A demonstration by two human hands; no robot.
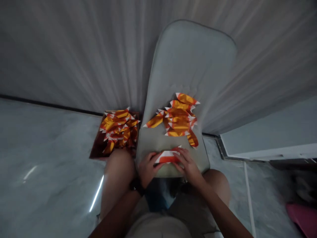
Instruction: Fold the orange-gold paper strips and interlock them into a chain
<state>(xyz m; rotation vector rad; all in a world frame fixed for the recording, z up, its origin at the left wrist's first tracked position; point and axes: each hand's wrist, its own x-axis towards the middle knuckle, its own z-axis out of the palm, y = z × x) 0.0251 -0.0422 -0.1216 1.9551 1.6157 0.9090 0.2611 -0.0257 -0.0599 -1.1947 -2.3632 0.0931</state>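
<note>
A red and white folded paper piece (168,156) is held over the front part of a grey padded chair seat (153,140). My left hand (148,167) grips its left end between thumb and fingers, and my right hand (187,164) grips its right end. Beyond my hands, a heap of orange-gold folded pieces with red and white pointed tips (179,120) lies on the seat. Several more pieces like these (121,127) fill an open dark red box (97,145) left of the chair.
A grey curtain (99,59) hangs behind the chair. At the right stands a pale cabinet-like block (269,132). My knees flank the seat's front edge. A pink object (303,218) lies at the lower right on the marbled floor (49,165).
</note>
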